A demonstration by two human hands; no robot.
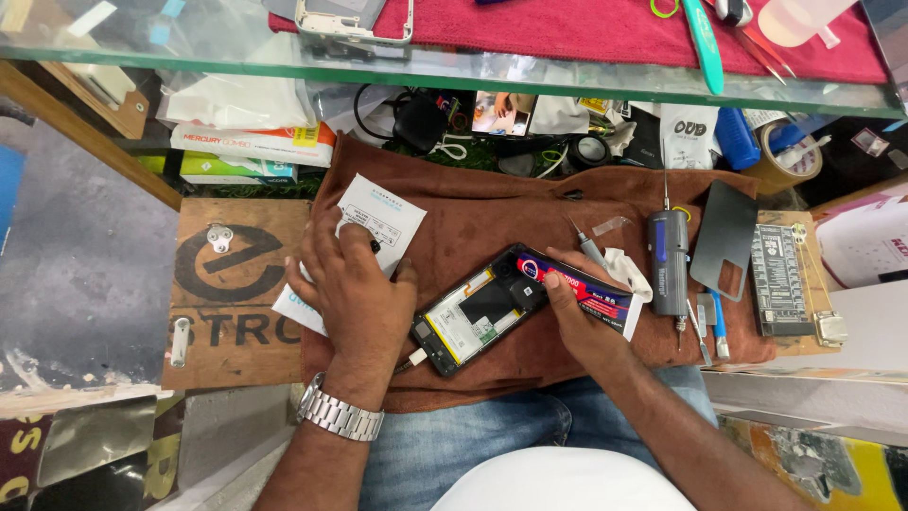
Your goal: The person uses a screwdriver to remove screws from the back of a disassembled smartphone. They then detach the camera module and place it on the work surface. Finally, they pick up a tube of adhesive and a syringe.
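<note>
a brown cloth (492,208) is spread over the surface, likely as a soft bed so small parts stay put. on its left edge lies a wooden board (236,284) with a dark printed emblem. the left hand (355,293), a metal watch at its wrist, lies flat with fingers spread, pressing on a white paper packet (378,213) at the cloth's left side and holding nothing. just right of it an opened phone (478,312) lies tilted, back off, its insides facing up for access. the right hand (582,322) grips a red and blue glue tube (582,289), whose far end lies across the phone's top end. further right rest a grey electric screwdriver (669,265), a dark back cover (724,237) and a small test board (780,279), near enough to reach.
</note>
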